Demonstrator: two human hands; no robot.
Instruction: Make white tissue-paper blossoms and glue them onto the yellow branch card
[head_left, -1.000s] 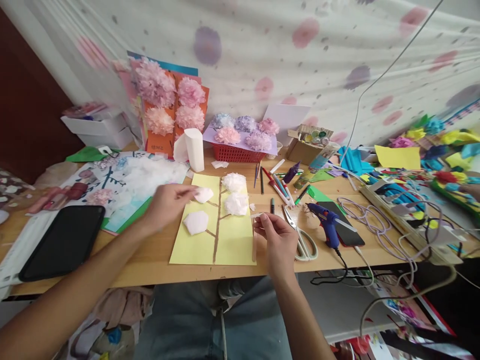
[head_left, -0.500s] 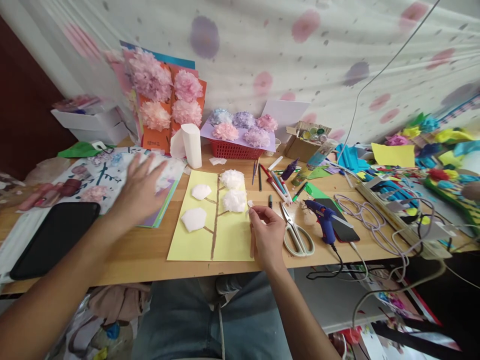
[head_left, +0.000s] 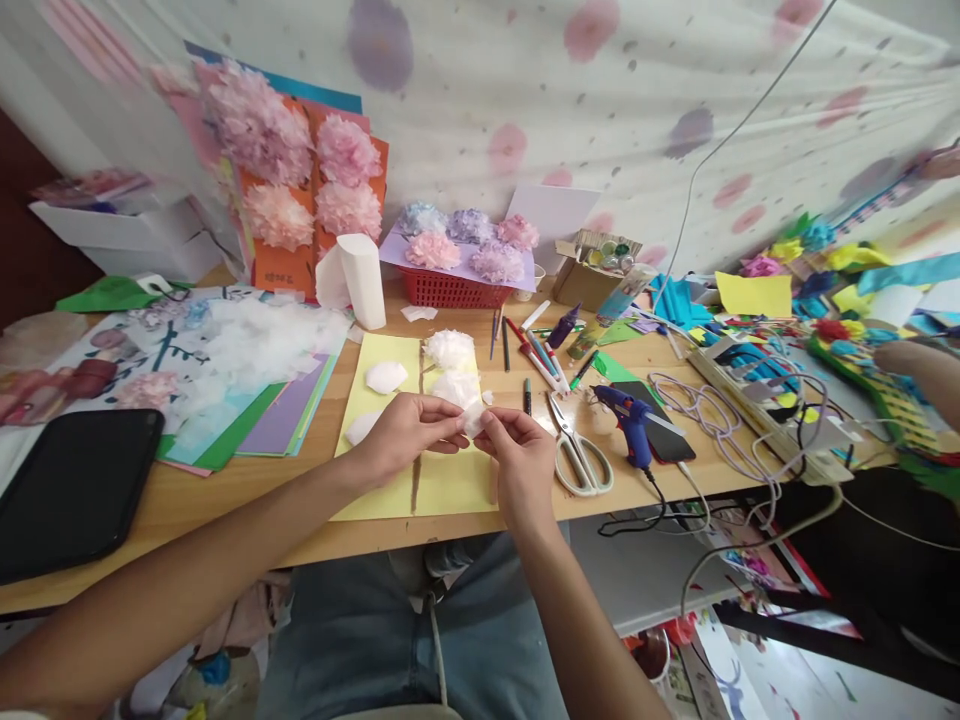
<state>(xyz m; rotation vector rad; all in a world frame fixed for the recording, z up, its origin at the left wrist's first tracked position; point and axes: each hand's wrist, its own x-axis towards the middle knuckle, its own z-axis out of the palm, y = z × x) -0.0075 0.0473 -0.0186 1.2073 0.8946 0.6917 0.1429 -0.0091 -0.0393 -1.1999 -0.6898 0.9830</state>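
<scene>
Both hands meet over a yellow sheet of paper [head_left: 457, 490] near the table's front edge. My left hand [head_left: 409, 435] and my right hand [head_left: 521, 455] pinch a small piece of white tissue paper [head_left: 472, 418] between their fingertips. On the sheet, a brown painted stem [head_left: 416, 485] runs upward. A fluffy white tissue flower [head_left: 450, 348] sits at its upper right, with a second one below it, partly behind the fingers. A flat white paper shape [head_left: 386, 376] lies at the upper left; another below it is partly covered by my left hand.
Scissors [head_left: 579, 450], a blue glue gun [head_left: 630, 420] and a phone [head_left: 660, 425] lie to the right, with cables and a power strip [head_left: 772, 410] beyond. Loose white tissue pieces [head_left: 270, 340] cover papers at left, near a black tablet [head_left: 75, 490]. A red basket [head_left: 454, 290] stands behind.
My left hand has come from above the tissue pile at left to meet my right hand, joining it on the white piece. The view has shifted slightly right.
</scene>
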